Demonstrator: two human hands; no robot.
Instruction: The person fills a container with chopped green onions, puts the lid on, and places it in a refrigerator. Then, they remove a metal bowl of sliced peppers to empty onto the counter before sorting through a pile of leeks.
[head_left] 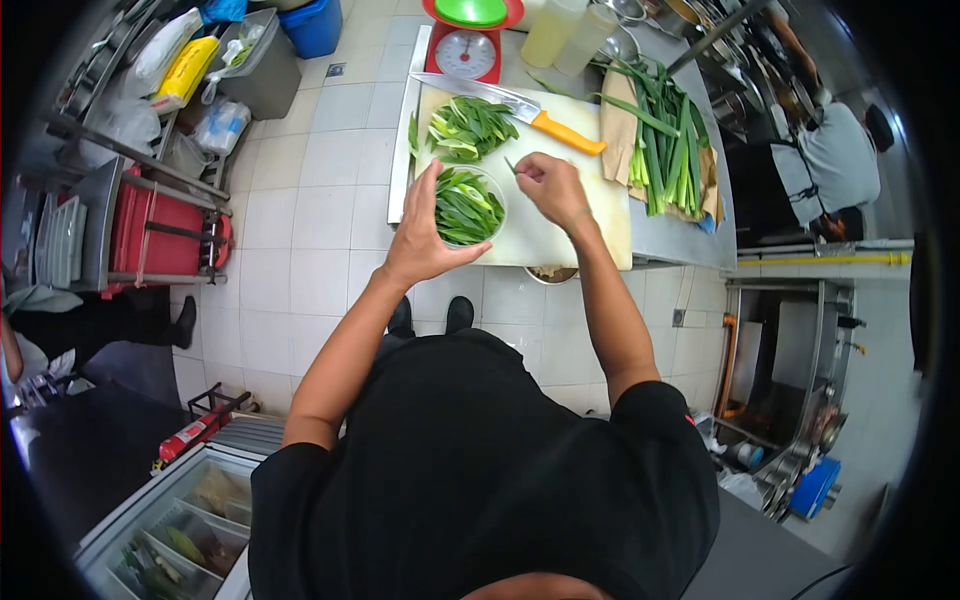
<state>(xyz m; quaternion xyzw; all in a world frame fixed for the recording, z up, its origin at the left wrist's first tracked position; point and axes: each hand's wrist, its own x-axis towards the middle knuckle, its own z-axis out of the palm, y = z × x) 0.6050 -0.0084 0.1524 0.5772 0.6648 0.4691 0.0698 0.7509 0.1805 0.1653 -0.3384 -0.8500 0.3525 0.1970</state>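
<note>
A clear round container (468, 207) full of cut green leaves stands at the left edge of the white cutting board (590, 222). My left hand (421, 238) is wrapped round its left and near side, thumb and fingers apart. To the right of the container, my right hand (552, 188) pinches a small piece of green leaf (510, 164) above the board. A pile of cut greens (472, 127) lies beyond the container. Behind that pile rests a knife with an orange handle (568, 133). Long uncut green stalks (668, 140) lie on brown paper at the right.
A red scale (465, 52) with a green dish and two bottles (553, 34) stand at the back. A metal bowl (551, 273) shows below the board's near edge. People (838, 165) are at the far right and left (95, 325).
</note>
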